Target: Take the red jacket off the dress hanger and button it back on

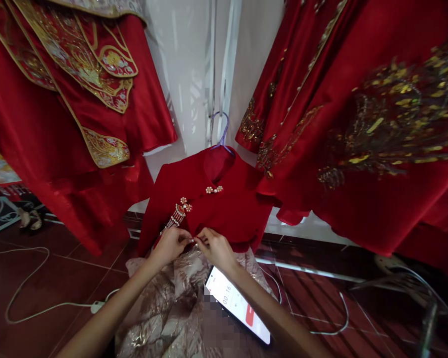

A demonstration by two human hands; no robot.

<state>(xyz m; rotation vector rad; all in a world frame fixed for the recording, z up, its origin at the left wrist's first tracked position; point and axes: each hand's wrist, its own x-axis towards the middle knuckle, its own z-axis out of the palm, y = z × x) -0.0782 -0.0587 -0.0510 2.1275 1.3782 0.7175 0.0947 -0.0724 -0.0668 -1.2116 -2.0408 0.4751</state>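
A small red jacket (pixel 224 209) hangs on a purple hanger (pixel 221 130) in front of me. It has a pearl clasp (pixel 214 189) at the collar and a beaded tassel clasp (pixel 179 213) lower left. Both hands meet at the jacket's lower front edge. My left hand (pixel 170 244) pinches a small fastening there, fingers closed. My right hand (pixel 217 247) pinches the same spot from the right, fingers closed too. A pale gold brocade skirt (pixel 164 308) spreads out below the jacket.
A phone (pixel 239 304) with a lit timer screen lies under my right forearm. Red embroidered gowns hang at left (pixel 70 99) and right (pixel 373 124). A white cable (pixel 26 283) loops over the dark red tiled floor. Shoes (pixel 30 219) stand at far left.
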